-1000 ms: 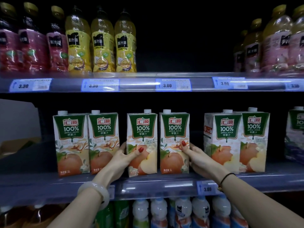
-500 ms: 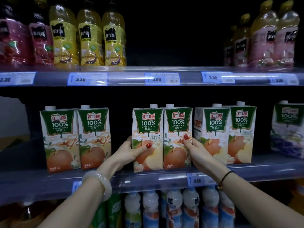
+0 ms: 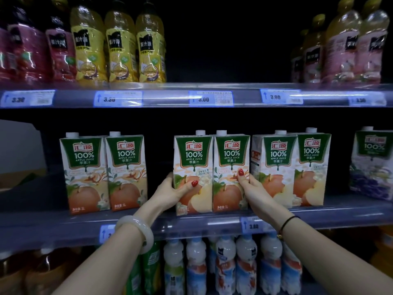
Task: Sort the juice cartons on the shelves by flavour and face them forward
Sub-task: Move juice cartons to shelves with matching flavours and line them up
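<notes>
Head camera faces a grey metal middle shelf [image 3: 63,227] where two upright white-and-green cardboard apple juice cartons stand touching, fronts forward. The left hand [image 3: 172,192] grasps the left carton of the pair [image 3: 192,158] by its outer side, thumb on the front. The right hand [image 3: 253,192] grasps the right carton of the pair [image 3: 230,158] likewise. Just beside them on the right stand two more apple cartons [image 3: 278,173], and apart on the left two further apple cartons [image 3: 85,173]

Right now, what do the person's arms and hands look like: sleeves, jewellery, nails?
No sleeves in view; both forearms are bare. Left hand: thick, pale, glossy bangle on the wrist. Right hand: thin black cord on the wrist. The visible thumbnails are painted red.
</notes>
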A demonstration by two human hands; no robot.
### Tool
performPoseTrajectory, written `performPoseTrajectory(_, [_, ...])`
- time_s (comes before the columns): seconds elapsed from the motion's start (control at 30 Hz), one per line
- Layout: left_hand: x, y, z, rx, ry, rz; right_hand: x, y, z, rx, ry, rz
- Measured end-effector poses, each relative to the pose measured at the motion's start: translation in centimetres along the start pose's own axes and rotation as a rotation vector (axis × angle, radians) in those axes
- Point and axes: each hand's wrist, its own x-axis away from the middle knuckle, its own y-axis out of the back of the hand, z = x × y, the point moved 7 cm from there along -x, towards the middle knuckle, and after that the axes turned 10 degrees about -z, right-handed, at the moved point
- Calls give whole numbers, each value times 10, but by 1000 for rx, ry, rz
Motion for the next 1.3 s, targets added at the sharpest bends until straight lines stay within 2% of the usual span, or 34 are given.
performPoseTrajectory(0.23, [6,8,-4,-108,-41,-115,13,6,14,162,87,-72])
performPoseTrajectory(0.37, [12,11,-8,-112,-58,-107,29,12,19,310,151,-64])
performPoseTrajectory(0.67, [27,7,-10,-44,5,-101,51,20,28,365,202,-82])
performPoseTrajectory(0.8, [35,14,-9,-86,-9,-95,55,19,25,435,229,-98])
performPoseTrajectory(0.97, [49,39,-4,-92,48,-89,58,22,28,481,236,-220])
performPoseTrajectory(1.1, [61,65,-7,-97,68,-76,70,2,37,513,283,-268])
performPoseTrajectory(1.3, [81,136,13,-110,142,-47,97,-72,37,569,241,-131])
